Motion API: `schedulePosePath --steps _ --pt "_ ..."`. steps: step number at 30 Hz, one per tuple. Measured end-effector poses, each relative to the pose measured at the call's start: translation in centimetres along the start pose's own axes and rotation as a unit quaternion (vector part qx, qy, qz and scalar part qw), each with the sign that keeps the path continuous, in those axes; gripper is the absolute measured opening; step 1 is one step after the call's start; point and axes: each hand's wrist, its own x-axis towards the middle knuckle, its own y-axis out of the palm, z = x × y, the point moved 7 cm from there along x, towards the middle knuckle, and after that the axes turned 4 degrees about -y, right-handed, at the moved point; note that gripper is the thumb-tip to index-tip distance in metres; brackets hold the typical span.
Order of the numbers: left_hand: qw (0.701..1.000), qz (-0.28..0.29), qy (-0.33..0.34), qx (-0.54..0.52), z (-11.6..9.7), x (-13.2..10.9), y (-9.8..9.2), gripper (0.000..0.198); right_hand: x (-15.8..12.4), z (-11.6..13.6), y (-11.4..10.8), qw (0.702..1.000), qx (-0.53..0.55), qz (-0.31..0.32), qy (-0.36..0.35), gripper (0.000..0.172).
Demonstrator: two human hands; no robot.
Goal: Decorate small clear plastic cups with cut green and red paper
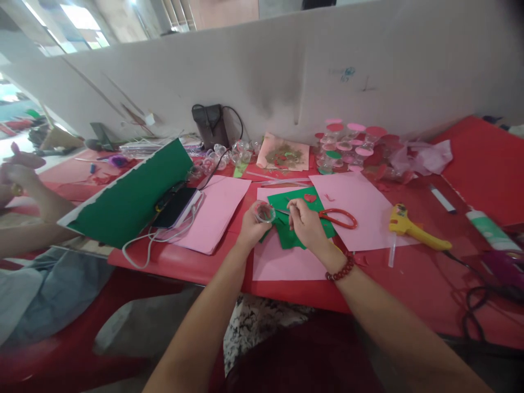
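Note:
My left hand (pixel 250 225) is closed around a small clear plastic cup (pixel 265 213), its round opening turned up. Beside it, my right hand (pixel 302 221) is curled with thumb and fingertips together; whatever is between them is too small to tell. Red-handled scissors (pixel 343 218) lie behind and partly under that hand, and a blade tip shows left of the fingers near the cup. Beneath both hands is cut green paper (pixel 292 237) on a pink sheet (pixel 290 267). A small red cut piece (pixel 310 197) rests on the green paper.
A yellow glue gun (pixel 417 229) with a cord lies at right, near a white-and-green bottle (pixel 493 230). Clear cups with coloured discs (pixel 352 142) stand at the back. On the left are a phone (pixel 176 207), a propped green board (pixel 135 196) and another person's hands (pixel 24 169).

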Motion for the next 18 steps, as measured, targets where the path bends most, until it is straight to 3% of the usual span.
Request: schedulePosePath --steps 7,18 --pt "0.998 0.014 0.044 0.038 -0.5 -0.3 0.6 0.036 -0.2 1.7 -0.6 0.988 -0.077 -0.031 -0.129 0.017" --pt "0.998 -0.001 0.059 0.031 -1.0 -0.5 0.3 0.038 -0.3 1.5 0.4 0.991 -0.080 0.005 -0.103 0.017"
